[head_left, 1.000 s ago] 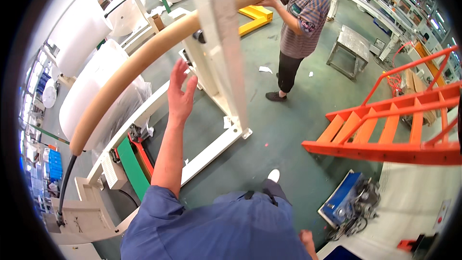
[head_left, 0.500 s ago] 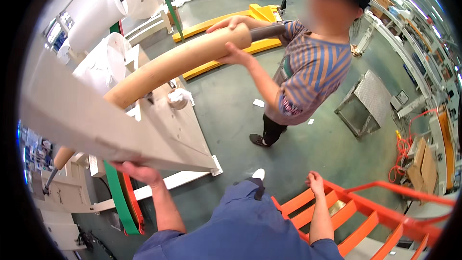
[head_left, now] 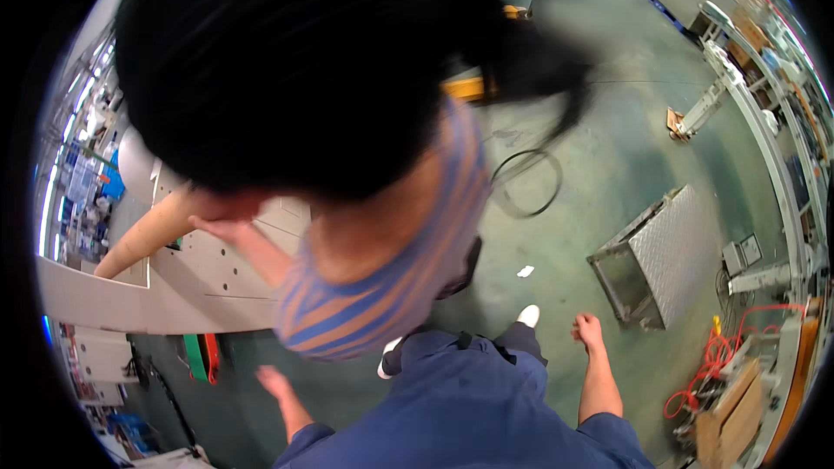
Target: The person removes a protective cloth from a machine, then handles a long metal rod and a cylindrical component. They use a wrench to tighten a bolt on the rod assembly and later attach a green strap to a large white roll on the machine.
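Note:
Low at the left, my left hand [head_left: 276, 382] hangs in the air over the floor, its fingers loosely out and nothing in them. My right hand [head_left: 587, 331] is away to the right, its fingers curled in and nothing visible in them. A co-worker in a striped shirt [head_left: 382, 287] stands close in front of me, the dark head covering much of the view. The co-worker's hand [head_left: 224, 230] is at a long brown cardboard tube [head_left: 148, 230] above a pale machine frame [head_left: 208, 295]. The tube's near end is hidden behind the head.
A metal step stand [head_left: 673, 252] stands on the floor to the right. Beyond it lie a red hose [head_left: 717, 352] and a flattened cardboard box [head_left: 730, 412]. A black cable loop [head_left: 556, 191] and a white scrap [head_left: 526, 272] lie ahead. A green and red strip [head_left: 201, 358] is near the machine.
My left hand has come away from the machine frame. The co-worker has moved left and much closer, still at the tube. The orange slatted rack has left the view.

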